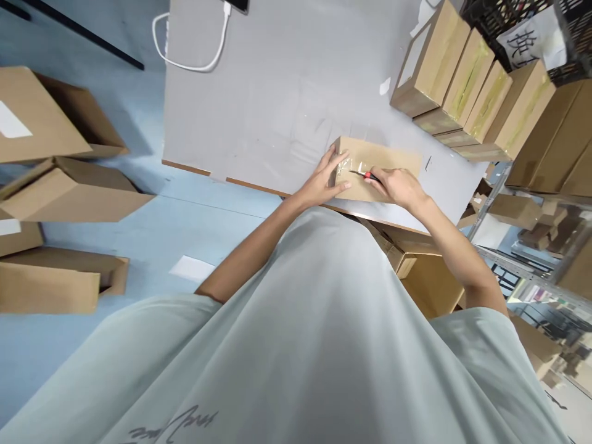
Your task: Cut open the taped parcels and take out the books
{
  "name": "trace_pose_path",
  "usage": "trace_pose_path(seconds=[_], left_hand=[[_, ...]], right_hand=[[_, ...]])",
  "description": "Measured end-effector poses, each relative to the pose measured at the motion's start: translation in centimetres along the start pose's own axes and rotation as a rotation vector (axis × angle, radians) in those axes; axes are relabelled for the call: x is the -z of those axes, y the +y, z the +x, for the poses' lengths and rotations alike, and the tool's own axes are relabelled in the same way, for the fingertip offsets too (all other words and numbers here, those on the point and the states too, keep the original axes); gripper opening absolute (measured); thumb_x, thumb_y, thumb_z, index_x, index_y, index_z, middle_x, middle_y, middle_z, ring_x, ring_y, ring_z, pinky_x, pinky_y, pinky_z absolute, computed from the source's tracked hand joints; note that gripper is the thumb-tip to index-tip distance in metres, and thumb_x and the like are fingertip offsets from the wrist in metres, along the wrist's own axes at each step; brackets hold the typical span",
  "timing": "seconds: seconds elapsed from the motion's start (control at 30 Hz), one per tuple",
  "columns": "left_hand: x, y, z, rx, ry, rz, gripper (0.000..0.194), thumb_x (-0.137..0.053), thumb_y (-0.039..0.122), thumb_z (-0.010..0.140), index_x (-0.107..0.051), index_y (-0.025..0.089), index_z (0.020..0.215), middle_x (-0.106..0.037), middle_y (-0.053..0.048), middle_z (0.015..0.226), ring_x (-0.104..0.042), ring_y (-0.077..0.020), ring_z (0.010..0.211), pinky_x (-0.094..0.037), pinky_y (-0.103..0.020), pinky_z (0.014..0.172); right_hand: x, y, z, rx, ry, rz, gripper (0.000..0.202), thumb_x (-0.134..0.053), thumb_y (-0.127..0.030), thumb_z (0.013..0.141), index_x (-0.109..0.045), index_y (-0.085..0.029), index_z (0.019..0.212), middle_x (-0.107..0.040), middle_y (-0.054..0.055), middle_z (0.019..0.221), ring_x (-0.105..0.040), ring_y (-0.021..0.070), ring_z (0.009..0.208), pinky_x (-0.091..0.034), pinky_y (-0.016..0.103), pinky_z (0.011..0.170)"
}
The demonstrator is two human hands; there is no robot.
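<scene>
A brown cardboard box [388,159] with clear tape at its left end lies near the front edge of the grey table [259,105]. Against that left end rests my left hand [320,180], fingers spread over the edge and thumb on the near side. My right hand [398,187] is closed around a utility knife [369,176] with a red and black handle. The blade points left and lies over the taped top of the box; whether it has cut in, I cannot tell.
Several taped boxes [469,92] stand in a row at the table's back right, beside a black crate [490,15]. A white cable [203,68] lies at the upper left. Open cartons [50,277] sit on the blue floor at left; another open carton [430,283] is below the table edge.
</scene>
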State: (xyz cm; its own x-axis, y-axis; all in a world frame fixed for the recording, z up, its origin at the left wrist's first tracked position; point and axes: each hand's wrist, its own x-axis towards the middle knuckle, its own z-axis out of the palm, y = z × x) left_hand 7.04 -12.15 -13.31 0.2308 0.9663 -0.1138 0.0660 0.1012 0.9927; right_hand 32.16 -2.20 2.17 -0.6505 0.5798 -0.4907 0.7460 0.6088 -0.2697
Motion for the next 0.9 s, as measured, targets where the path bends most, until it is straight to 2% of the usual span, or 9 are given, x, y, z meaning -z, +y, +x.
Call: trace_pose_path(seconds=[0.23, 0.37, 0.53, 0.73, 0.83, 0.9], left_hand=[[-0.8, -0.3, 0.1, -0.007, 0.021, -0.1, 0.112, -0.081, 0.092, 0.087, -0.052, 0.031, 0.177, -0.021, -0.014, 0.196, -0.013, -0.0465, 0.183, -0.017, -0.063, 0.149], [-1.1, -1.0, 0.1, -0.018, -0.006, -0.076, 0.107, -0.078, 0.091, 0.09, -0.049, 0.037, 0.178, -0.015, -0.011, 0.198, -0.019, -0.0462, 0.182, -0.022, -0.064, 0.148], [-1.4, -1.0, 0.2, -0.022, -0.028, -0.007, 0.097, -0.081, 0.078, 0.098, -0.045, 0.042, 0.18, -0.012, -0.009, 0.198, -0.025, -0.0463, 0.181, -0.028, -0.066, 0.146], [-1.2, -0.3, 0.1, 0.014, -0.047, 0.051, 0.092, -0.087, 0.057, 0.099, -0.045, 0.044, 0.18, -0.013, -0.008, 0.198, -0.034, -0.0455, 0.177, -0.033, -0.067, 0.144], [-0.9, -0.1, 0.1, 0.023, -0.045, 0.066, 0.092, -0.089, 0.055, 0.098, -0.047, 0.044, 0.179, -0.015, -0.008, 0.198, -0.038, -0.0453, 0.175, -0.034, -0.067, 0.143], [-0.8, -0.1, 0.1, 0.028, -0.041, 0.076, 0.093, -0.089, 0.055, 0.097, -0.047, 0.043, 0.179, -0.016, -0.008, 0.197, -0.04, -0.0451, 0.175, -0.035, -0.066, 0.143]], right_hand=[[1.6, -2.9, 2.2, -0.06, -0.158, -0.125, 0.065, -0.032, -0.067, 0.124, -0.073, -0.018, 0.134, -0.086, 0.012, 0.108, -0.082, 0.0317, 0.096, -0.051, 0.037, 0.088], [4.0, -5.2, 2.6, -0.135, -0.302, -0.273, 0.054, -0.036, -0.055, 0.126, -0.07, -0.017, 0.144, -0.087, 0.017, 0.115, -0.083, 0.0344, 0.102, -0.05, 0.038, 0.085], [6.8, -8.7, 3.5, -0.176, -0.45, -0.427, 0.048, -0.039, -0.039, 0.124, -0.067, -0.013, 0.153, -0.086, 0.026, 0.121, -0.083, 0.0388, 0.108, -0.048, 0.042, 0.085], [7.5, -11.5, 4.3, -0.205, -0.46, -0.489, 0.044, -0.041, -0.024, 0.121, -0.07, -0.011, 0.152, -0.087, 0.028, 0.116, -0.084, 0.0416, 0.112, -0.05, 0.044, 0.085], [7.1, -11.6, 4.5, -0.199, -0.427, -0.475, 0.044, -0.042, -0.025, 0.121, -0.072, -0.01, 0.15, -0.087, 0.028, 0.116, -0.083, 0.042, 0.113, -0.051, 0.045, 0.085], [6.6, -10.5, 4.1, -0.198, -0.395, -0.459, 0.044, -0.043, -0.024, 0.12, -0.075, -0.011, 0.147, -0.087, 0.028, 0.116, -0.083, 0.0421, 0.114, -0.05, 0.045, 0.086]])
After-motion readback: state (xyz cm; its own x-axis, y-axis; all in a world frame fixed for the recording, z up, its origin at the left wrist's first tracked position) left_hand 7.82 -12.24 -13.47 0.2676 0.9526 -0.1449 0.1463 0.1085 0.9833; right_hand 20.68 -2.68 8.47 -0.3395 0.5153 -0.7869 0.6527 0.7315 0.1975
